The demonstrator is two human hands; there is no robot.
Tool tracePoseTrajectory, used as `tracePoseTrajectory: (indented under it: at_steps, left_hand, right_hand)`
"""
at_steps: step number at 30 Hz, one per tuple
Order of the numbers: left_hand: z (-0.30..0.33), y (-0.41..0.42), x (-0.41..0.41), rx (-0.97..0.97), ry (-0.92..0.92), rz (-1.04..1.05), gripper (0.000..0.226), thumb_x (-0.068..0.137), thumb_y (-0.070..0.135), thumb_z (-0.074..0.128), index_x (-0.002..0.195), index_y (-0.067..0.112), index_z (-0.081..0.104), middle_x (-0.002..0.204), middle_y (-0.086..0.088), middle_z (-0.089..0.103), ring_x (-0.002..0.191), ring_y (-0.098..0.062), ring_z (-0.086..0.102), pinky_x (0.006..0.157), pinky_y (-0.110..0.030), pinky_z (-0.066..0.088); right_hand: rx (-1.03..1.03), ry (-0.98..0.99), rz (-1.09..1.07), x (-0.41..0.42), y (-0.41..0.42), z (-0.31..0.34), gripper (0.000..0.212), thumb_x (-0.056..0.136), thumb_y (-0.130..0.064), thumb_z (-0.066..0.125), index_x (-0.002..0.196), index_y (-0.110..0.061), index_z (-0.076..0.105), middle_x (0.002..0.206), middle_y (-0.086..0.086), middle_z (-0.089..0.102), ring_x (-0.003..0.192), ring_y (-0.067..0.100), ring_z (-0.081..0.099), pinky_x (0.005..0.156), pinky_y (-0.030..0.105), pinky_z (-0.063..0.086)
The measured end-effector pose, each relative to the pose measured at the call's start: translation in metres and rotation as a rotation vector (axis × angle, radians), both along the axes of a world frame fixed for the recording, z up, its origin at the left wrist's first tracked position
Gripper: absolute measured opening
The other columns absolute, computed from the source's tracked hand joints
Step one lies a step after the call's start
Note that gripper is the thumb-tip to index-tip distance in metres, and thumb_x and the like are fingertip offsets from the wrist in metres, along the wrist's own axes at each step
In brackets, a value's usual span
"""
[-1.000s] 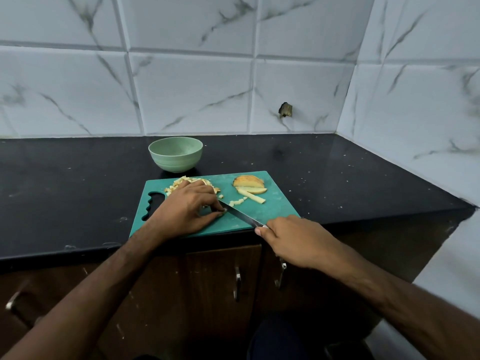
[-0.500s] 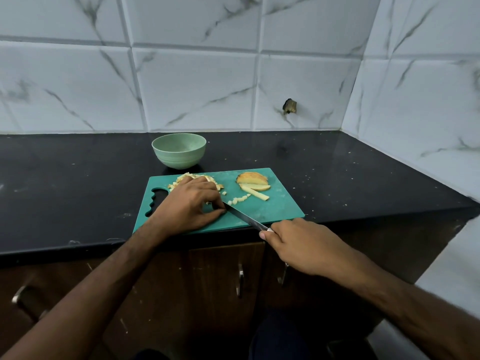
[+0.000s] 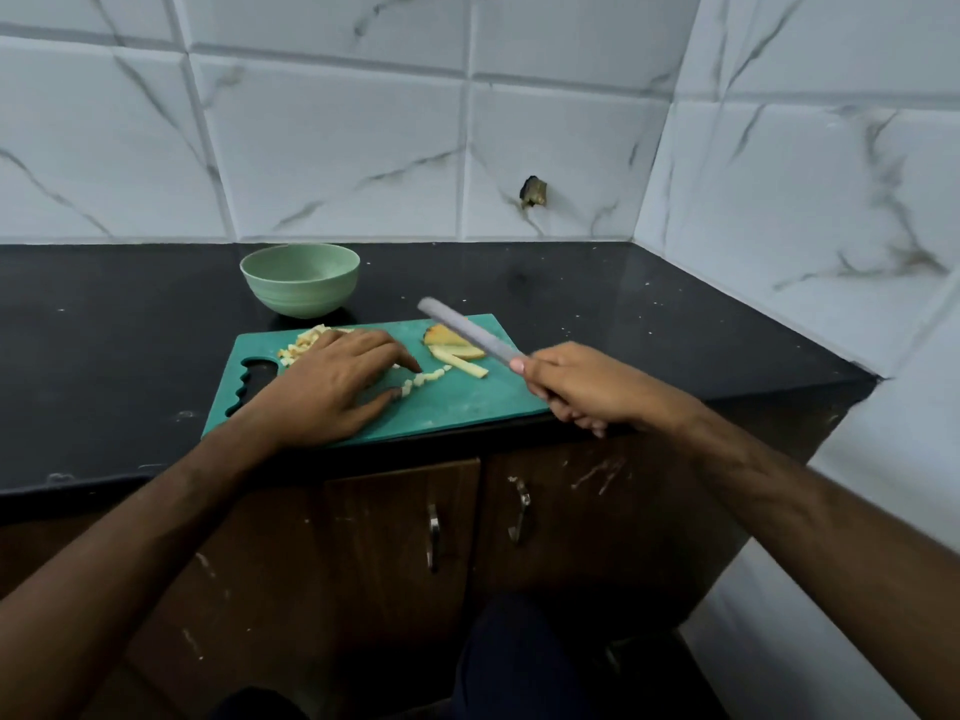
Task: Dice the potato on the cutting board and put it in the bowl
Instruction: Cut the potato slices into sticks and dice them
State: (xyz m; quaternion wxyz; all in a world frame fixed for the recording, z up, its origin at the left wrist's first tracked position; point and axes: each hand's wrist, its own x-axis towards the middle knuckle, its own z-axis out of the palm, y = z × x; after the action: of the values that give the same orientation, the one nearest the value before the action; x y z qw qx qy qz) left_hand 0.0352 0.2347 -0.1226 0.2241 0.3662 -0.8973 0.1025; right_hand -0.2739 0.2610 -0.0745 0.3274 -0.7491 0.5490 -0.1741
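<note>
Now right hand [image 3: 587, 387] holds knife [image 3: 467, 330] pointing up-left over potato [image 3: 452, 343].

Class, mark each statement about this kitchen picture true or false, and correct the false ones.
1. The right hand holds the knife lifted above the cutting board. True.
2. The bowl stands on the cutting board. False: it stands on the black counter behind the board.
3. The left hand rests on the board beside a row of diced pieces. True.
4. All the potato is diced. False: uncut potato slices lie at the board's far right.
</note>
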Motion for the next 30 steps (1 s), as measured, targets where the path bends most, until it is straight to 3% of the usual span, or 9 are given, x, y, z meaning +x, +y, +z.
tracePoseTrajectory:
  at_steps: [4,11,16,18,22,25,30]
  left_hand:
    - [0.003,-0.010,-0.016,0.092,-0.180,-0.060,0.046,0.102,0.045,0.034,0.142,0.029,0.051,0.143,0.006,0.052,0.131,-0.011,0.047,0.106,-0.038,0.039]
    - [0.004,-0.026,-0.027,0.113,-0.244,-0.053,0.055,0.101,0.046,0.024,0.144,0.028,0.051,0.145,0.007,0.051,0.130,-0.013,0.049,0.101,-0.043,0.043]
    - [0.001,-0.031,-0.026,-0.034,-0.239,0.019,0.048,0.102,0.053,0.029,0.127,0.030,0.063,0.126,0.008,0.062,0.113,-0.015,0.057,0.085,-0.038,0.040]
    - [-0.002,-0.032,-0.023,-0.071,-0.190,0.060,0.040,0.100,0.055,0.035,0.117,0.031,0.063,0.118,0.010,0.062,0.109,-0.015,0.056,0.084,-0.038,0.038]
    - [0.001,-0.037,-0.023,-0.007,-0.160,0.014,0.034,0.100,0.049,0.039,0.122,0.030,0.057,0.123,0.009,0.060,0.114,-0.013,0.055,0.084,-0.034,0.036]
    - [0.003,-0.040,-0.029,0.043,-0.219,-0.109,0.040,0.102,0.039,0.036,0.130,0.026,0.061,0.131,0.006,0.059,0.116,-0.015,0.056,0.085,-0.038,0.045]
    - [0.006,-0.048,-0.034,-0.076,-0.288,-0.111,0.037,0.104,0.038,0.038,0.127,0.025,0.064,0.121,0.005,0.061,0.105,-0.017,0.059,0.078,-0.039,0.046]
  right_hand:
    - [-0.096,-0.179,-0.026,0.004,-0.023,-0.011,0.043,0.106,-0.050,0.044,0.082,-0.015,0.049,0.051,-0.003,0.040,0.035,0.009,0.031,0.035,0.021,0.031]
    - [-0.254,-0.409,-0.101,0.016,-0.053,-0.020,0.042,0.107,-0.044,0.047,0.079,-0.013,0.049,0.053,0.001,0.038,0.040,0.012,0.033,0.036,0.024,0.031]
    - [-0.255,-0.537,-0.145,0.013,-0.067,-0.037,0.041,0.108,-0.038,0.046,0.079,-0.010,0.049,0.048,-0.004,0.036,0.036,0.009,0.030,0.036,0.021,0.026]
    - [-0.235,-0.596,-0.158,0.011,-0.070,-0.040,0.041,0.108,-0.039,0.046,0.081,-0.008,0.050,0.047,-0.003,0.035,0.036,0.010,0.028,0.037,0.020,0.025]
    - [-0.214,-0.609,-0.150,0.012,-0.072,-0.040,0.042,0.108,-0.039,0.045,0.082,-0.007,0.050,0.047,-0.001,0.033,0.035,0.010,0.027,0.035,0.020,0.024]
    - [-0.201,-0.615,-0.147,0.011,-0.072,-0.040,0.042,0.109,-0.040,0.045,0.082,-0.008,0.050,0.047,-0.001,0.033,0.035,0.010,0.027,0.035,0.020,0.025]
    - [-0.191,-0.607,-0.142,0.010,-0.072,-0.039,0.042,0.109,-0.041,0.044,0.083,-0.008,0.051,0.048,-0.001,0.034,0.035,0.010,0.027,0.035,0.020,0.026]
